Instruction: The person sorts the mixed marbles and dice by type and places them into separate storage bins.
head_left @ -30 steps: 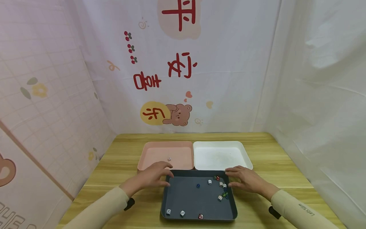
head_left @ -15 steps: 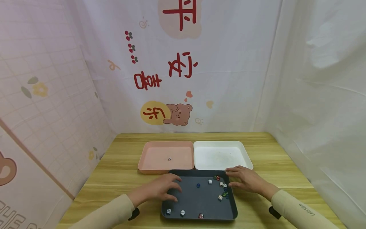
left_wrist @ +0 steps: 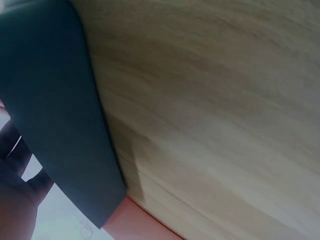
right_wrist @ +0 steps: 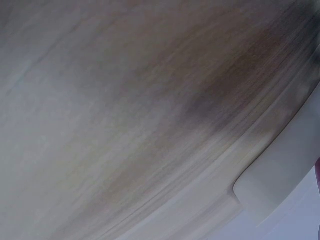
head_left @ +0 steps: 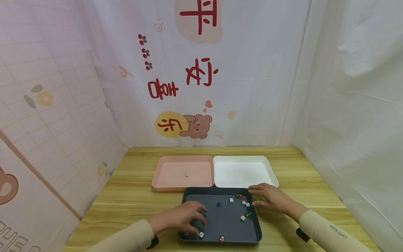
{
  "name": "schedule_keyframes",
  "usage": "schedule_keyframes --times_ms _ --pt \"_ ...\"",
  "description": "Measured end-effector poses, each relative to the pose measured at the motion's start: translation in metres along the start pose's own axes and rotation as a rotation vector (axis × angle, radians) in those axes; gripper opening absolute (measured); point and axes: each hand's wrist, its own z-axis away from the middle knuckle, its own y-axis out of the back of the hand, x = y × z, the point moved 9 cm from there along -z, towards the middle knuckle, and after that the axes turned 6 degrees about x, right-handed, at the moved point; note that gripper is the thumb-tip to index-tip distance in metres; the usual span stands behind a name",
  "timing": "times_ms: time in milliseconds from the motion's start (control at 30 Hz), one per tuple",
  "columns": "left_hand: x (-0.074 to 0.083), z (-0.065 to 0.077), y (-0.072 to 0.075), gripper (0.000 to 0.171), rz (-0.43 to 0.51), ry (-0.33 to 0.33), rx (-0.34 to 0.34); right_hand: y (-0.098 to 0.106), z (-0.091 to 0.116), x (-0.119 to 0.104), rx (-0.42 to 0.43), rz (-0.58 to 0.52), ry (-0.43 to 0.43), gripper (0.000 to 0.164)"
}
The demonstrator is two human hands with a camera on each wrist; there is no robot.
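My left hand (head_left: 182, 216) reaches over the left side of a dark grey tray (head_left: 217, 224), fingers spread and slightly bent, nothing held. Its thumb tip is close to a white die (head_left: 201, 235); contact cannot be made out. Another white die (head_left: 185, 233) is partly covered by that hand. Farther along the near side is a red die (head_left: 221, 238), and a blue die (head_left: 218, 204) sits mid-tray. At the tray's right wall my right hand (head_left: 272, 198) rests with extended fingers, beside several mixed dice, among them a white die (head_left: 242, 218). The left wrist view has the hand (left_wrist: 17, 200) behind the tray wall (left_wrist: 65, 110).
Behind the dark tray stand a pink tray (head_left: 173, 175) with one small white die (head_left: 187, 175) in it and a white tray (head_left: 239, 175). They sit side by side on a wood-grain table (head_left: 126, 189). Printed white curtains (head_left: 258, 87) enclose the back and sides.
My left hand has moved from the tray's far left corner toward the near side, down to the white dice there. The right hand stays where it was.
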Motion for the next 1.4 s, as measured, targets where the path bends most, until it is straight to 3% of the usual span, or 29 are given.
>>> schedule_keyframes --times_ms 533,1400 --pt "-0.002 -0.004 -0.018 0.024 -0.007 -0.006 -0.054 0.001 0.001 0.000 0.019 0.017 0.012 0.050" --pt "0.007 -0.008 -0.025 0.020 -0.037 -0.056 -0.089 0.002 -0.001 -0.003 0.010 -0.009 0.016 0.049"
